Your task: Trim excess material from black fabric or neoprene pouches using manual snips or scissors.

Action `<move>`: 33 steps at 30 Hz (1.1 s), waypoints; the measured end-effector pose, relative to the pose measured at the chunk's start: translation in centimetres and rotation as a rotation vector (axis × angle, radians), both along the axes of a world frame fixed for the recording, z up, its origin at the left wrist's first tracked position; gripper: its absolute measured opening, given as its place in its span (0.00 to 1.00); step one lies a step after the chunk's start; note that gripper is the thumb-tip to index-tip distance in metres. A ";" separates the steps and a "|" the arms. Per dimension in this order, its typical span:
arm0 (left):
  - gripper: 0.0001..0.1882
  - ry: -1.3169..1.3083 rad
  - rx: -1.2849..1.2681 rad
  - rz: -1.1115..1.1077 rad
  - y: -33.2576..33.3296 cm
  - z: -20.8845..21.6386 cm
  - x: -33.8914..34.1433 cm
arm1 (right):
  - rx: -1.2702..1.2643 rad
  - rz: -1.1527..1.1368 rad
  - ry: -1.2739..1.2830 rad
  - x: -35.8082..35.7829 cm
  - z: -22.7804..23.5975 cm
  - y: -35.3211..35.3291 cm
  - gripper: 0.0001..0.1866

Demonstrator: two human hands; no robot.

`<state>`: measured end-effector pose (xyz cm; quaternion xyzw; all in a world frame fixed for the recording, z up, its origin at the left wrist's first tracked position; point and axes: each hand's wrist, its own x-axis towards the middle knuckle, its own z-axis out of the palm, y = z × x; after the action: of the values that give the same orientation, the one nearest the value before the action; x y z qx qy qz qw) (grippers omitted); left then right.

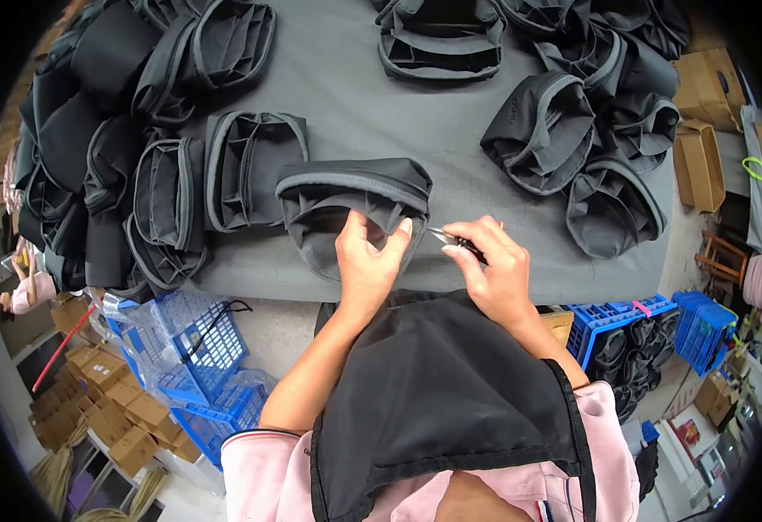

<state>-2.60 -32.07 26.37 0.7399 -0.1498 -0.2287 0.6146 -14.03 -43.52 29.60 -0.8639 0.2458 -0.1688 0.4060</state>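
Your left hand (365, 261) pinches the rim of the dark bag (355, 209), which lies at the near edge of the counter (451, 122). Your right hand (494, 265) is closed around small snips (451, 239), with the tips pointing at that rim. I think the blades can cut the fabric or touch your left fingers, because they are very near. The counter has a grey cover with many similar bags (538, 130) around. Blue crates (207, 348) and cardboard boxes (116, 396) stand on the floor.

Dark grey bags (355, 204); blue crates (203, 352); pink sleeves (259, 470).
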 end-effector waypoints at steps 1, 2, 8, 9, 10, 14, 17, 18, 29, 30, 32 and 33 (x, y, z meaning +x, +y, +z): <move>0.13 0.042 0.070 -0.045 0.3 0.5 0.4 | 0.109 -0.023 0.004 0.0 -0.1 -0.1 0.08; 0.13 0.084 0.140 -0.091 0.5 0.8 0.9 | 0.217 -0.047 0.008 0.0 -0.2 -0.2 0.08; 0.14 0.235 0.004 -0.091 0.0 0.7 2.1 | 0.308 -0.055 -0.113 -0.5 -0.3 -0.1 0.09; 0.15 0.259 -0.019 -0.083 0.1 0.5 2.1 | 0.294 -0.015 -0.079 -0.6 -0.3 0.2 0.09; 0.15 0.283 -0.044 -0.079 0.1 0.4 2.1 | 0.276 0.022 -0.045 -0.6 -0.2 0.2 0.09; 0.16 0.286 0.008 -0.092 -0.2 0.8 2.1 | 0.172 0.112 -0.018 -0.5 -0.1 0.5 0.12; 0.16 0.279 -0.005 -0.095 -0.1 0.7 2.1 | 0.102 0.139 -0.014 -0.3 0.1 0.6 0.11; 0.16 0.278 -0.006 -0.095 -0.2 0.7 2.2 | 0.065 0.156 -0.019 -0.3 0.1 0.6 0.11; 0.18 0.386 0.139 -0.351 0.4 2.0 4.1 | 0.247 0.087 -0.127 -0.1 0.1 0.9 0.13; 0.18 0.383 0.139 -0.346 0.5 2.6 4.3 | 0.424 0.031 -0.053 0.3 0.6 1.1 0.14; 0.16 0.496 0.087 -0.502 0.2 4.2 4.7 | 0.342 0.043 -0.166 1.3 -1.1 1.2 0.13; 0.21 0.413 0.096 -0.582 1.1 4.1 4.6 | 0.339 0.011 -0.198 1.5 -2.0 1.1 0.13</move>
<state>2.01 -30.94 30.51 0.6325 -0.2162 -0.5456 0.5055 -12.53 -42.47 27.65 -0.7635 0.2247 -0.2070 0.5690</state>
